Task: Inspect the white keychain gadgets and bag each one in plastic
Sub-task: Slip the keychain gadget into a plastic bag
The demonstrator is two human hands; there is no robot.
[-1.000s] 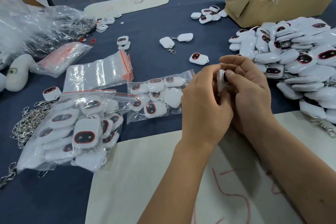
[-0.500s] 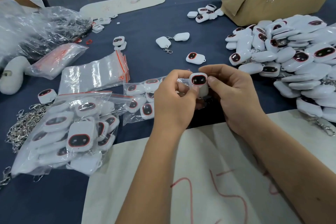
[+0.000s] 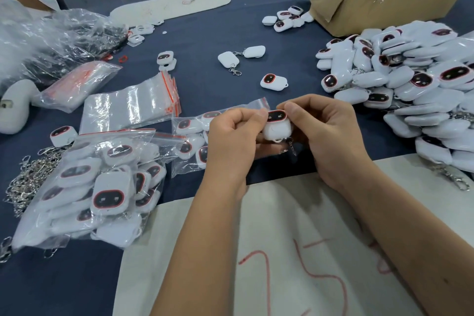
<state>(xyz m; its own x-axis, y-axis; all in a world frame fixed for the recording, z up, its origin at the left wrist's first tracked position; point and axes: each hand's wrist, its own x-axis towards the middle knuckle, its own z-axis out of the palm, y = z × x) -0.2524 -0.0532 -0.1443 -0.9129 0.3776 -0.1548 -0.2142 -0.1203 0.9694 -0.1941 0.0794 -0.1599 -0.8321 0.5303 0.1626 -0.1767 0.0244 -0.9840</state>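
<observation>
A white keychain gadget (image 3: 277,127) with a dark, red-rimmed face is held above the blue table, between my left hand (image 3: 234,141) and my right hand (image 3: 331,133). Both hands pinch it by its sides with thumb and fingers. Its metal clip (image 3: 291,145) dangles below. Behind my left hand lies a plastic bag (image 3: 191,133) holding several gadgets. A bigger bag of gadgets (image 3: 102,185) sits at the lower left. A large heap of loose gadgets (image 3: 410,84) fills the right side. A stack of empty zip bags (image 3: 130,105) lies at centre left.
A cardboard box (image 3: 379,7) with a red sign stands at the back right. Loose gadgets (image 3: 273,82) dot the middle of the table. A pile of metal chains (image 3: 25,177) lies at the far left. A white board (image 3: 295,251) with red marks is under my forearms.
The gadget has been turned so its dark face shows, and both hands have come down slightly toward me, holding it lower with the clip hanging free.
</observation>
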